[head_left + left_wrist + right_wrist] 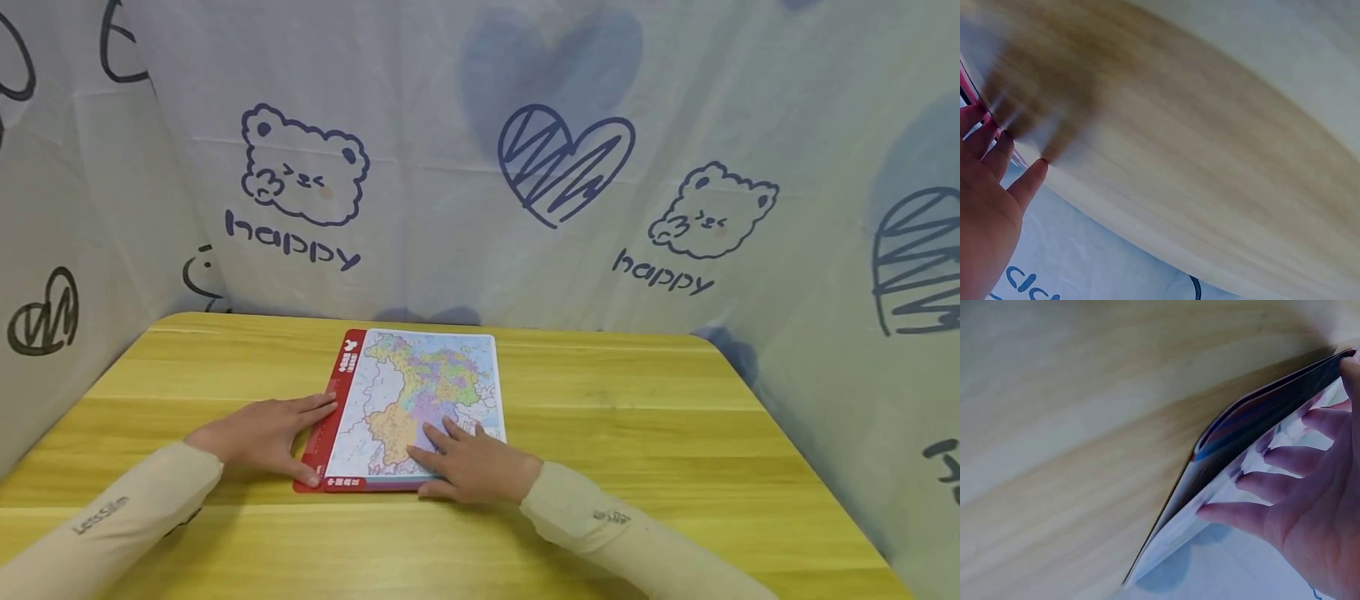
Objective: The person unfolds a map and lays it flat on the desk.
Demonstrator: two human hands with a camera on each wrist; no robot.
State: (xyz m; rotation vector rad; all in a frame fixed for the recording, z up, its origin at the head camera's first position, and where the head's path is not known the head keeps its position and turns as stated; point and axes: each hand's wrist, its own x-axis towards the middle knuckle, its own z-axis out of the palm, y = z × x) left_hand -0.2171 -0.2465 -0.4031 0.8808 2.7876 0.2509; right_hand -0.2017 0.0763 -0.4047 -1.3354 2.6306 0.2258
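Note:
A colourful printed map (442, 367) with a red band down its left side lies on the wooden table. Several thin layers show at its rounded corner in the right wrist view, where the map sheets (1266, 419) appear edge-on. My left hand (258, 433) is at the red band, fingertips on its outer edge and thumb at the near left corner. The left wrist view shows that hand's fingers spread. My right hand (476, 467) rests on the lower right of the map, fingers spread across the print and thumb by the near edge.
The yellow wood-grain table (637, 433) has rounded far corners. Behind it and at both sides hangs a pale cloth (435, 208) printed with bears, hearts and the word "happy". Light sleeves (120, 517) cover both forearms.

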